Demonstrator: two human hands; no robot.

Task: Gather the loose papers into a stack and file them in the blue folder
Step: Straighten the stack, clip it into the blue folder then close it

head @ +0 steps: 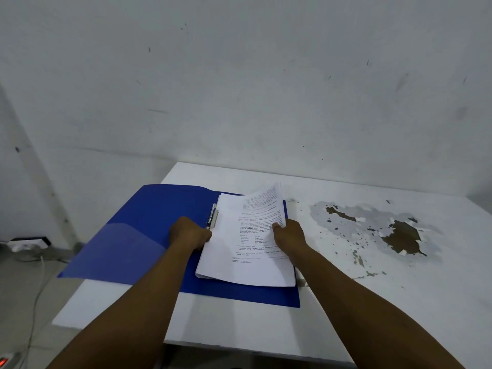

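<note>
On the open blue folder point(149, 235), the paper stack point(239, 251) lies between both hands: the left hand point(190, 233) curls closed at its nine o'clock edge, the right hand point(288, 235) pinches its three o'clock edge, lifting the upper sheets.

White printed paper stack point(247, 251) lies on the open blue folder point(149, 230).

A white tabletop point(346, 302) stands against a scuffed white wall point(239, 75). On its right part the paint has flaked off in a patch point(399, 235), baring brown beneath. On the floor at left lie a white cable point(37, 288) and what may be a socket strip point(26, 245).
</note>
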